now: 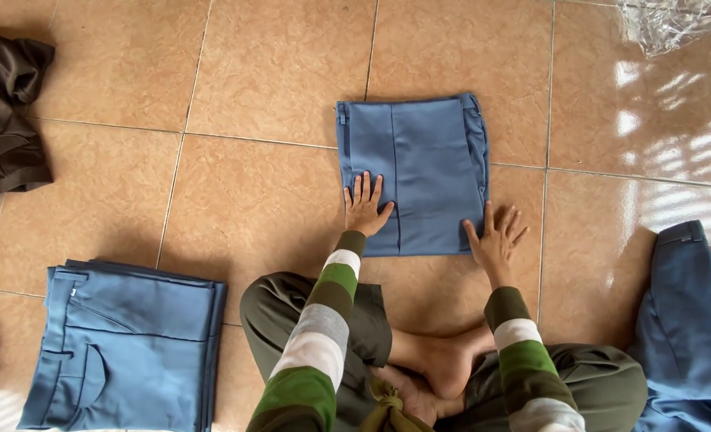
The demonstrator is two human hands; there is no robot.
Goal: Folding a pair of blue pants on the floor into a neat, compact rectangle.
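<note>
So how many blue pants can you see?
3 spots: one folded pair under both hands, a folded stack at lower left that may hide more, and an unfolded heap at the right edge.

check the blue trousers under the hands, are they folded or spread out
Folded: the blue trousers lie as a compact rectangle on the tiled floor, waistband at top, left hand and right hand pressing flat.

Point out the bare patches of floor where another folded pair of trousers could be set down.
Widest bare tile lies between the folded blue trousers under both hands, the dark brown garment and the blue stack. More bare tile lies right of the folded trousers, below the clear plastic. Crowded: right edge, with the blue heap, and by the crossed legs.
</note>
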